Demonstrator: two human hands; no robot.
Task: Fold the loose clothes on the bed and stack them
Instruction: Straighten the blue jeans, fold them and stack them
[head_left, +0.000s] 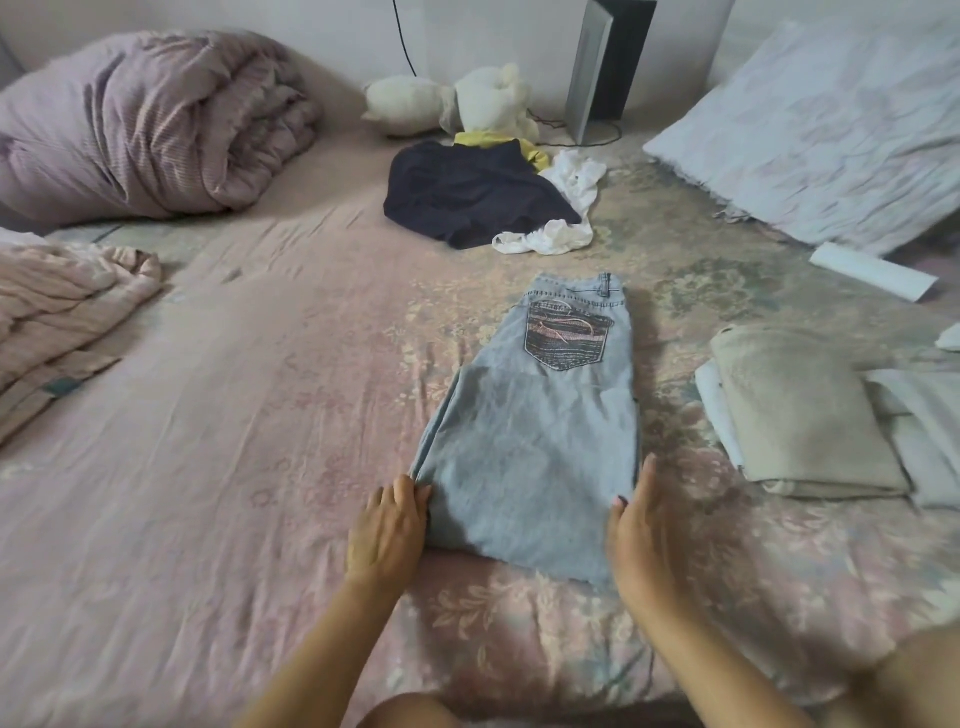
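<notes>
Light blue jeans (535, 441) lie folded lengthwise on the bed (234, 467), waistband far, an embroidered back pocket facing up. My left hand (387, 530) touches the jeans' near left edge with its fingers laid flat. My right hand (641, 530) stands on its edge against the jeans' near right side, fingers straight. Loose clothes lie farther back: a dark navy garment (467, 192), a white garment (563, 218) and a yellow one (498, 141). A folded beige garment (800, 415) sits at the right on other folded pale pieces (924, 441).
A rolled lilac duvet (150, 124) fills the far left and a pink blanket (57, 312) the left edge. A pillow (831, 135) lies far right, a white paper roll (872, 270) near it. White plush toys (457, 98) and a leaning panel (608, 62) stand by the wall.
</notes>
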